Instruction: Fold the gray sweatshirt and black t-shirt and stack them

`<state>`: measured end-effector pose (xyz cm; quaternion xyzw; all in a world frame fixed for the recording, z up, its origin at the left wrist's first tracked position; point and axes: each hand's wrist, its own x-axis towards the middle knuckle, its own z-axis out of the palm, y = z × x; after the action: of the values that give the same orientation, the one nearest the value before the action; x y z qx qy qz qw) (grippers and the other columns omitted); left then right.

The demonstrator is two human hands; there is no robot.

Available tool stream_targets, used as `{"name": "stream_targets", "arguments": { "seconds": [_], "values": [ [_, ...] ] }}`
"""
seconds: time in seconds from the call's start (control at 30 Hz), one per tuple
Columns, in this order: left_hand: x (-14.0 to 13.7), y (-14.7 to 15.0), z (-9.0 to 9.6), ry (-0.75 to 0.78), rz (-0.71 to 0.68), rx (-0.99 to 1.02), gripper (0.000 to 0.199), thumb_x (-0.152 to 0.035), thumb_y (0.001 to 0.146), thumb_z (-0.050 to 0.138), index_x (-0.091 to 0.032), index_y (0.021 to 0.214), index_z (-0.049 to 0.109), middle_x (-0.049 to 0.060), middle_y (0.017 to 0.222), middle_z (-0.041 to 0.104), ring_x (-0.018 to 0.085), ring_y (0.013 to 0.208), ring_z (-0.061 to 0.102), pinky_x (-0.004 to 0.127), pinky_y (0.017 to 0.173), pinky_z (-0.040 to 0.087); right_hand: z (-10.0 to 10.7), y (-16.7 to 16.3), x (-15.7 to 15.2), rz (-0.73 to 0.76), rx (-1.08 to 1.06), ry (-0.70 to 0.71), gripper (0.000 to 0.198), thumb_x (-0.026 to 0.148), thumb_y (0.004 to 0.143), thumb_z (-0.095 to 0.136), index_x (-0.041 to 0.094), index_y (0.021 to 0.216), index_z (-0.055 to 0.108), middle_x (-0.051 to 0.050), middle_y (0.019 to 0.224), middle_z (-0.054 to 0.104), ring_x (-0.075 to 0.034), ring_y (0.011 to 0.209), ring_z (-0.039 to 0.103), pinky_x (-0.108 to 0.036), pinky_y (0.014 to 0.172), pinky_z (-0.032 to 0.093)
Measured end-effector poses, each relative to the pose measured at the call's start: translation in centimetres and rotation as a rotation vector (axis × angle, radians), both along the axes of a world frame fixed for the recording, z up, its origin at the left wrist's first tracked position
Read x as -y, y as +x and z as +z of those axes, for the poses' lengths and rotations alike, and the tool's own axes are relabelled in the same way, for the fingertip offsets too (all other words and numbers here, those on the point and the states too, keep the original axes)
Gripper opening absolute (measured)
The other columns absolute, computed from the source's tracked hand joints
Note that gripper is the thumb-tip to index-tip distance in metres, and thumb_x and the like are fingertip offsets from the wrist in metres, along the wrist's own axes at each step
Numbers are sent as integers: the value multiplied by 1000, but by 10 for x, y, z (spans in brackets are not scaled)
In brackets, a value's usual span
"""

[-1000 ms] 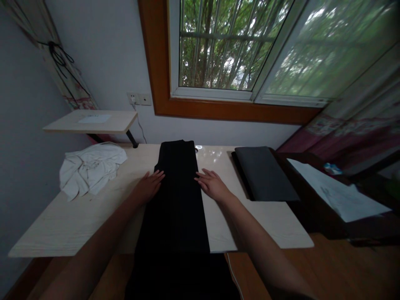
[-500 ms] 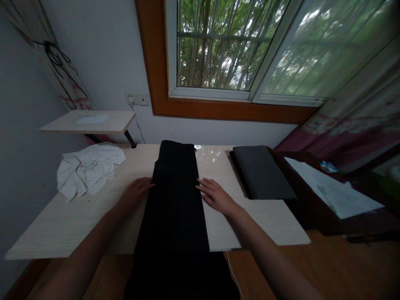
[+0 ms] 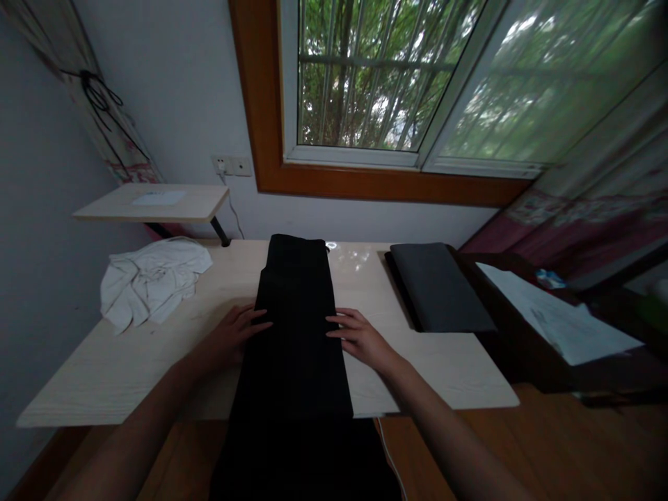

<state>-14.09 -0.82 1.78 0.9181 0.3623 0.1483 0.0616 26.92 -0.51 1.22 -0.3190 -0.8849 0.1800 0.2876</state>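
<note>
A long strip of black cloth [image 3: 297, 334], which looks like a folded pair of trousers, runs from the back of the table toward me. Its near end blends into the dark clothing below the table's front edge, so I cannot tell where it stops. My left hand [image 3: 237, 335] rests at its left side, with fingertips lying over the edge onto the cloth. On the opposite side, my right hand [image 3: 360, 336] touches the right edge with fingers spread. Neither hand is closed around the cloth.
A crumpled white cloth [image 3: 154, 282] lies on the table [image 3: 412, 379] at left, below a small raised shelf [image 3: 195, 203]. To the right is a dark grey laptop-like slab [image 3: 438, 289]. Beyond it, papers [image 3: 553, 313] lie on a dark surface. A window [image 3: 386, 76] is behind.
My left hand has moved inward, its fingers reaching further over the cloth. My right hand has shifted slightly toward me along the right edge. The cloth looks nearly the same.
</note>
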Motion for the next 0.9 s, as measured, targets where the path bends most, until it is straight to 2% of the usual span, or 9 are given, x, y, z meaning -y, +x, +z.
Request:
{"name": "stream_targets", "arguments": {
  "seconds": [0.2, 0.3, 0.47, 0.57, 0.63, 0.7, 0.77, 0.83, 0.9],
  "values": [
    [2, 10, -6, 25, -78, -6, 63, -15, 93, 58, -37, 150, 46, 5, 150, 55, 29, 146, 39, 61, 124, 24, -1, 1, 1, -17, -17, 3, 37, 11, 91, 64, 34, 118, 75, -6, 135, 67, -29, 135, 48, -55, 107, 49],
    [-5, 9, -16, 43, -86, 32, 57, -11, 97, 50, -35, 148, 50, 5, 147, 58, 25, 144, 44, 57, 122, 32, 0, 0, 4, -20, 11, 18, 45, 7, 88, 63, 33, 123, 73, -5, 139, 64, -29, 139, 45, -54, 109, 47],
    [-8, 4, -20, 9, -170, 49, 55, -10, 98, 47, -35, 147, 51, 5, 150, 57, 24, 144, 46, 58, 123, 28, -1, -3, 12, 60, 91, 9, 51, 4, 83, 61, 33, 124, 72, -3, 139, 64, -28, 147, 38, -57, 119, 33],
    [2, 2, -12, -76, -213, 104, 54, -9, 95, 49, -33, 142, 57, 5, 142, 63, 22, 139, 52, 58, 125, 24, 2, -5, 18, 126, 31, -78, 38, 10, 88, 61, 33, 114, 76, -2, 122, 74, -25, 139, 50, -59, 123, 22],
    [11, 1, -4, -208, -194, 173, 47, -12, 92, 53, -33, 133, 65, 4, 131, 71, 22, 128, 62, 54, 122, 31, 6, -7, 21, 146, -62, -223, 25, 18, 93, 62, 31, 107, 78, -2, 107, 78, -22, 119, 66, -56, 122, 24],
    [19, 2, 4, -396, -84, 264, 35, -19, 89, 59, -30, 119, 74, 3, 114, 78, 23, 111, 71, 47, 110, 47, 11, -11, 23, 101, -202, -424, 15, 31, 94, 64, 27, 97, 78, -2, 92, 77, -20, 94, 72, -49, 113, 40],
    [23, 5, 11, -590, 137, 421, 25, -27, 85, 62, -24, 104, 79, 4, 99, 80, 25, 95, 74, 41, 92, 56, 16, -17, 21, -28, -396, -634, 25, 44, 91, 67, 22, 85, 76, -1, 78, 73, -18, 75, 67, -38, 88, 53],
    [23, 12, 16, -770, 384, 635, 28, -37, 84, 61, -19, 98, 78, 6, 90, 79, 27, 84, 72, 38, 78, 56, 19, -25, 12, -179, -598, -801, 34, 52, 86, 70, 19, 77, 70, 0, 70, 66, -15, 65, 59, -29, 66, 49],
    [18, 21, 20, -903, 539, 819, 39, -44, 83, 61, -15, 104, 75, 9, 93, 78, 27, 81, 71, 38, 74, 55, 19, -32, -1, -286, -742, -898, 38, 56, 82, 72, 18, 79, 66, 2, 68, 62, -12, 61, 52, -25, 58, 43]
  ]
}}
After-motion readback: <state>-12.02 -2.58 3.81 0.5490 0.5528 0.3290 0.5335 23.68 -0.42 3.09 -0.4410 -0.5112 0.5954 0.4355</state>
